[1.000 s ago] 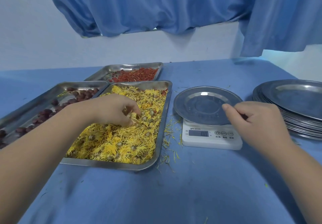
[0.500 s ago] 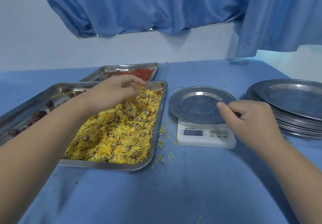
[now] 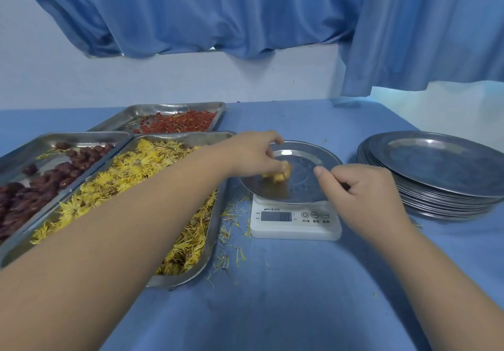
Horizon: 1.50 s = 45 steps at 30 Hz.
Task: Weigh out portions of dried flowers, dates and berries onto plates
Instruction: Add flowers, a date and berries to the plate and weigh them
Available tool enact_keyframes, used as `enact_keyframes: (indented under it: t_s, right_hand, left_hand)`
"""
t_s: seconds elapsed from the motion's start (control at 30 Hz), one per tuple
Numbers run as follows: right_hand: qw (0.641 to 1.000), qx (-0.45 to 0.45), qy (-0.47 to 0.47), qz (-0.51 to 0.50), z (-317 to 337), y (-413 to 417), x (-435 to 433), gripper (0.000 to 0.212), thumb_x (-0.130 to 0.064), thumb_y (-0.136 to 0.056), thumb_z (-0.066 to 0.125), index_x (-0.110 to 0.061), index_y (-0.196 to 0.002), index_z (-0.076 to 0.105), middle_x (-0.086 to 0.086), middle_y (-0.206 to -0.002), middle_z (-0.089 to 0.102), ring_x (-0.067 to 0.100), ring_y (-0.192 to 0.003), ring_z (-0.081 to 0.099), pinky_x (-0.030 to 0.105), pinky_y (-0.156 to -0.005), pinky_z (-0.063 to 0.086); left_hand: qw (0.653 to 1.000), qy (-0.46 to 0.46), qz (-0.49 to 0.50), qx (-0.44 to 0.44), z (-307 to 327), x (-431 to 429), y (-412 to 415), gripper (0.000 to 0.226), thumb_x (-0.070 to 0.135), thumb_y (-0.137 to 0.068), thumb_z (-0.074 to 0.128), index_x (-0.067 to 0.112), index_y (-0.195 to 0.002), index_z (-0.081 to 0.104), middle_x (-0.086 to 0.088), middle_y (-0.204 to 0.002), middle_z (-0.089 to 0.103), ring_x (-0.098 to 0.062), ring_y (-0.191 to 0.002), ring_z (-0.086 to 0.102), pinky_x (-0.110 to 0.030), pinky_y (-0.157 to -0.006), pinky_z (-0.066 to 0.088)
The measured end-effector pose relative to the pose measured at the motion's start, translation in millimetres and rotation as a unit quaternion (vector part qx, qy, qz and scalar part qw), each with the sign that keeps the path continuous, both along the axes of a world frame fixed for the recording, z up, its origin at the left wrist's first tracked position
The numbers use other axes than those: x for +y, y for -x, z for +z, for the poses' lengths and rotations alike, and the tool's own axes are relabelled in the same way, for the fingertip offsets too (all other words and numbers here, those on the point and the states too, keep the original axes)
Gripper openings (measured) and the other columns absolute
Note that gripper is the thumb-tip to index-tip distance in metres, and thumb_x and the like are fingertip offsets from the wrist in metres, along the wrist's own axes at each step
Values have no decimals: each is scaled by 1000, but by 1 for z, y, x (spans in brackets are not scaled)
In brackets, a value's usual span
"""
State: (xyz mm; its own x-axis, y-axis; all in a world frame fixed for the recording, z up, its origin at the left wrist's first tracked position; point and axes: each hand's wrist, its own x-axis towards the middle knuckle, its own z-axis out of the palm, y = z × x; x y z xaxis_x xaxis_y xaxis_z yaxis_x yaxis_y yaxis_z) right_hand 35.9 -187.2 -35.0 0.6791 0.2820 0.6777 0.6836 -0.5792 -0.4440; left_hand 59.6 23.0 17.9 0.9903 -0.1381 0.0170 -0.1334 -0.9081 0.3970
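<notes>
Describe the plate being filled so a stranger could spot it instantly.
On the blue table, right of the tray of yellow flowers, sits a white scale. The plate lies on it, alone; the other plates are stacked farther right.

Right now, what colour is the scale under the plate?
White scale, clearest in the head view.

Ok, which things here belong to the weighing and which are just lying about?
Job: round steel plate, white digital scale, yellow dried flowers, dark red dates, small red berries, stack of steel plates.
Lying about: spilled yellow petals, blue curtain.
</notes>
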Motion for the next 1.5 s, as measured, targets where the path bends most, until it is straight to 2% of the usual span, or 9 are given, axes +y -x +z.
enact_keyframes:
  t_s: [0.4, 0.63, 0.77, 0.93, 1.03, 1.17, 1.27, 1.4, 1.5]
  right_hand:
    - [989, -123, 60, 53, 2, 26, 33, 46, -29, -93, 52, -18, -52, 33, -6, -50, 27, 17, -48, 32, 33, -42, 33]
    - [990, -89, 81, 79, 11, 36, 87, 45, -43, -93, 35, -16, -62, 52, -3, -56, 48, 20, -57, 47, 38, -52, 43]
    - [985, -99, 115, 83, -1, 42, 99, 45, -43, -93, 33, -18, -58, 47, -3, -52, 42, 17, -52, 43, 37, -47, 42]
    - [981, -105, 131, 97, -10, 44, 95, 46, -40, -94, 37, -17, -55, 40, -4, -49, 36, 17, -47, 39, 36, -42, 39]
    - [982, -99, 125, 103, -11, 44, 96, 46, -40, -94, 37, -16, -55, 41, -4, -49, 37, 17, -48, 40, 36, -43, 39]
    - [983, -86, 125, 104, -14, 47, 95, 47, -42, -94, 37, -15, -56, 42, -3, -50, 40, 18, -50, 43, 36, -45, 42]
    - [984, -79, 118, 105, -12, 48, 93, 46, -41, -93, 38, -16, -55, 39, -3, -49, 36, 16, -49, 40, 37, -44, 41]
    - [987, -59, 103, 104, -10, 49, 90, 47, -43, -92, 37, -16, -54, 39, -3, -48, 38, 14, -48, 40, 37, -45, 41]
    - [988, -47, 93, 110, -9, 48, 88, 48, -43, -92, 37, -15, -54, 38, -3, -48, 38, 15, -47, 40, 38, -45, 42]
  left_hand:
    - [986, 103, 58, -120, -2, 79, 53, 21, 38, -93, 58, 35, -114, 62, 16, -102, 62, 1, -90, 59, -20, -69, 49]
    - [967, -8, 211, -139, 6, 196, 90, 21, 42, -97, 48, 31, -108, 62, 16, -96, 61, -4, -76, 56, -25, -65, 43]
    - [955, -99, 275, -41, 9, 267, 111, 31, 13, -94, 50, 37, -81, 65, 4, -104, 64, -17, -85, 53, -30, -76, 41]
    - [922, -164, 342, 74, -16, 312, 137, 39, -2, -89, 46, 16, -114, 70, -11, -133, 60, -29, -122, 53, -39, -105, 38]
    - [922, -162, 340, 89, -30, 310, 145, 49, -6, -86, 39, 20, -115, 70, -7, -129, 62, -26, -118, 56, -36, -102, 40]
    - [926, -116, 355, 58, -33, 320, 141, 27, 16, -97, 50, 20, -117, 68, -8, -132, 60, -27, -118, 55, -38, -105, 38]
    - [927, -70, 363, 62, -36, 320, 140, 24, 29, -95, 57, 22, -116, 65, -8, -124, 60, -23, -102, 57, -35, -92, 44]
    - [930, -22, 366, 25, -43, 319, 137, 18, 14, -93, 54, 24, -106, 63, -6, -97, 67, -21, -67, 64, -27, -58, 45]
    - [920, 15, 386, -56, -46, 316, 135, 12, 19, -91, 62, 21, -103, 65, -5, -99, 69, -20, -75, 61, -31, -67, 44]
